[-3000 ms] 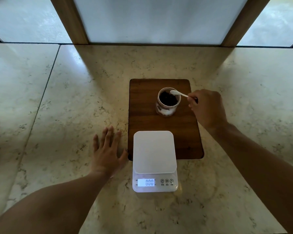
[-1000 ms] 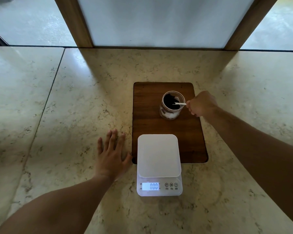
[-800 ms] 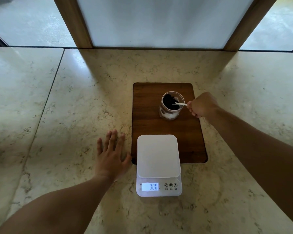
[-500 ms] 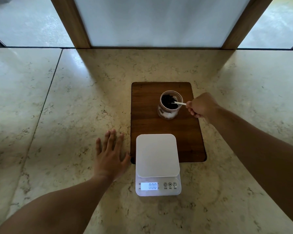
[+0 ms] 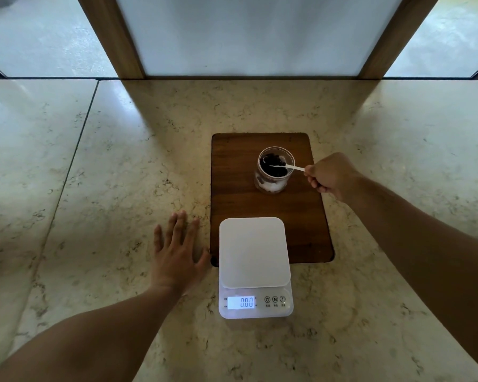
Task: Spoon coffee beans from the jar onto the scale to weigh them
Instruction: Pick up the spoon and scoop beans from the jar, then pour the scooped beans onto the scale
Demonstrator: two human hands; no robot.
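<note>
An open glass jar (image 5: 271, 184) holding dark coffee beans (image 5: 272, 168) stands on a brown wooden board (image 5: 240, 199). My right hand (image 5: 333, 176), just right of the jar, grips the handle of a white spoon (image 5: 294, 168) whose bowl is down among the beans. A white digital scale (image 5: 254, 255) sits in front of the jar, overlapping the board's near edge; its platform is bare and the display reads 0.00. My left hand (image 5: 177, 255) lies flat on the counter with fingers spread, its thumb touching the board's near left corner.
The marble counter (image 5: 108, 188) stretches wide on both sides, with a seam on the left. A window with wooden frame posts (image 5: 113, 37) rises along the far edge.
Three seconds ago the spoon hovered over the jar's rim; since then its bowl has dipped into the beans. My left hand has stayed flat on the counter.
</note>
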